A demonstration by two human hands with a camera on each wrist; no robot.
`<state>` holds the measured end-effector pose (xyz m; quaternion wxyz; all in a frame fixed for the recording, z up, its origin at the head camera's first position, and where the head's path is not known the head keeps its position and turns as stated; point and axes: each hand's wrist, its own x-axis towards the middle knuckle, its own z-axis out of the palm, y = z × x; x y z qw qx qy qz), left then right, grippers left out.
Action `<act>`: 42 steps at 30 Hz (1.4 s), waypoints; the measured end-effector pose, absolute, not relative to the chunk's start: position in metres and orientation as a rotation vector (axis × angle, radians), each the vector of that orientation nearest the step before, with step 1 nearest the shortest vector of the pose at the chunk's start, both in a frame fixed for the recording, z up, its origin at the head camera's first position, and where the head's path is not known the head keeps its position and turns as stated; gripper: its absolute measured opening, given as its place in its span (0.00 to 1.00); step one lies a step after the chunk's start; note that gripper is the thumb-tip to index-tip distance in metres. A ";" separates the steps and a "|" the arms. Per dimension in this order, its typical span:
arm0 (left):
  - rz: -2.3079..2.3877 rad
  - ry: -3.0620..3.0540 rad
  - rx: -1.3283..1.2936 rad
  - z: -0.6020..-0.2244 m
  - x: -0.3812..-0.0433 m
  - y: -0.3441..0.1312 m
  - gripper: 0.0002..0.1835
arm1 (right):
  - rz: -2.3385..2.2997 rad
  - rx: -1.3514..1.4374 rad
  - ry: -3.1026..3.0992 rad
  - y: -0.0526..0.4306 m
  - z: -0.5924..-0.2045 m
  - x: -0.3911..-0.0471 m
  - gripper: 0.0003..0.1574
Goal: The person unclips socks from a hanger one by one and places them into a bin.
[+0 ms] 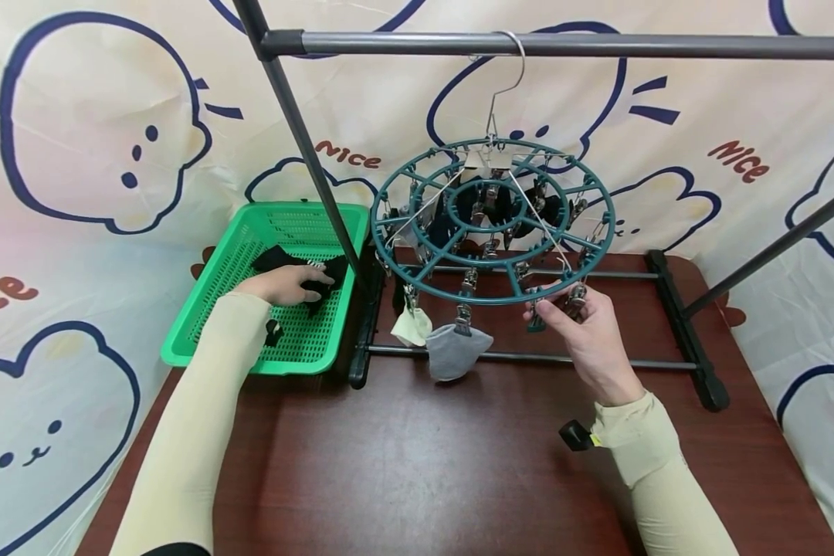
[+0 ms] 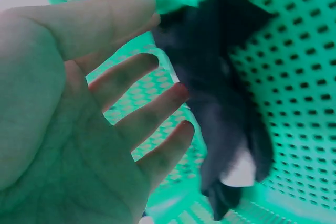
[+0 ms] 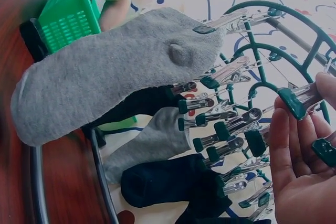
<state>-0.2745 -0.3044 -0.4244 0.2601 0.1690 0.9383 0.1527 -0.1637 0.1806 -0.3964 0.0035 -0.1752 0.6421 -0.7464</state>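
In the green basket, my left hand reaches over dark socks. Its fingers are spread and only loosely bent, with the thumb and index tips beside the fabric. My right hand pinches a metal clip with green tips, which hangs from the near right rim of the round drying hanger. Another clip lies against that palm. From the near side of the hanger hang a grey sock and a pale sock.
The hanger's hook sits on the grey bar of a rack standing on the brown table. A dark sock and more clips hang under the hanger. A rack post rises beside the basket.
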 end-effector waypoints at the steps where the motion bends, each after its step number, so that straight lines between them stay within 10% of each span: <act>1: 0.427 2.553 0.473 -0.421 -0.272 -0.303 0.25 | -2.340 -0.548 2.016 0.181 -0.396 -0.164 0.09; 22: 0.975 2.702 1.302 -0.363 -0.147 -0.199 0.16 | -2.397 -0.553 1.996 0.187 -0.395 -0.161 0.08; 42: 1.678 2.512 0.835 -0.447 -0.120 -0.116 0.36 | -2.490 -0.487 1.968 0.195 -0.395 -0.159 0.07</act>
